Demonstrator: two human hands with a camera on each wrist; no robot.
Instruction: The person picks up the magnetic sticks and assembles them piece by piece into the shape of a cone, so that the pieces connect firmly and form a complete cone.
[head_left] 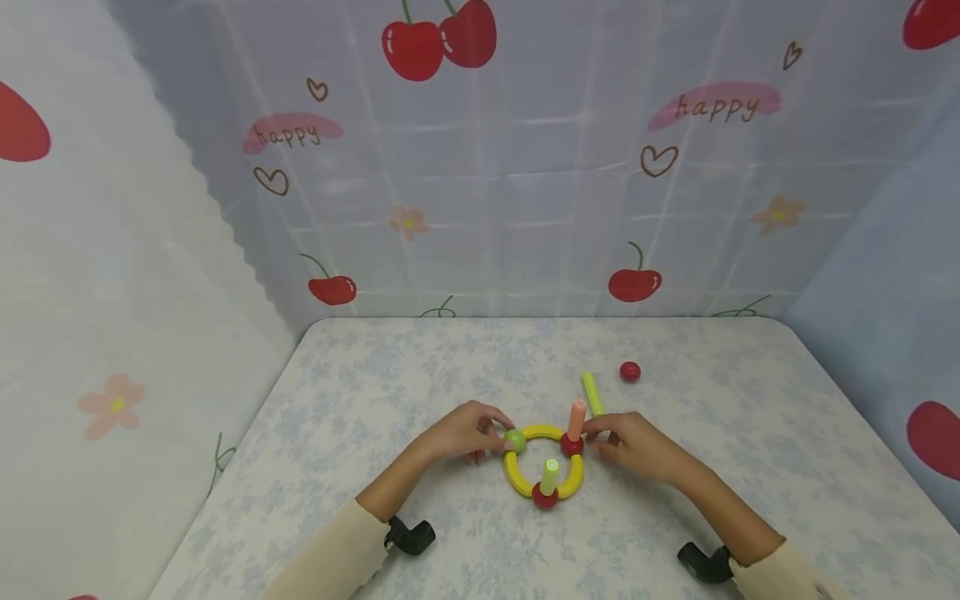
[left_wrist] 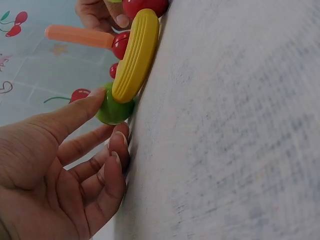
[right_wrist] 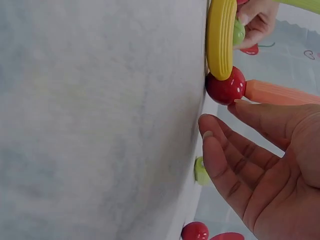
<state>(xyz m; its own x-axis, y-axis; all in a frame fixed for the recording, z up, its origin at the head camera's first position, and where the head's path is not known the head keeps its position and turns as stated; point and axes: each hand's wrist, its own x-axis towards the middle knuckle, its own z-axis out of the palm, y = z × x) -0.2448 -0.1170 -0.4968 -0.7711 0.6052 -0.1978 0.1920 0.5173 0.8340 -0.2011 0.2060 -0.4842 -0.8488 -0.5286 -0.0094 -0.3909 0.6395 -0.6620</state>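
Note:
A ring of curved yellow pieces [head_left: 517, 477] joined by balls lies on the table. At its left, the thumb and fingers of my left hand [head_left: 474, 431] pinch a green ball [left_wrist: 115, 107]. My right hand [head_left: 637, 446] is at the ring's right side, its thumb tip at a red ball [right_wrist: 226, 87] and its other fingers loosely bent, gripping nothing visible. From that ball an orange rod [head_left: 576, 421] stands up. A second red ball [head_left: 545, 497] at the near side carries an upright light-green rod [head_left: 550, 475].
Behind the ring, a loose light-green rod [head_left: 592, 393] lies on the patterned table [head_left: 375, 367]. A loose red ball [head_left: 630, 372] sits to its right. Printed curtains [head_left: 525, 233] enclose the back and sides.

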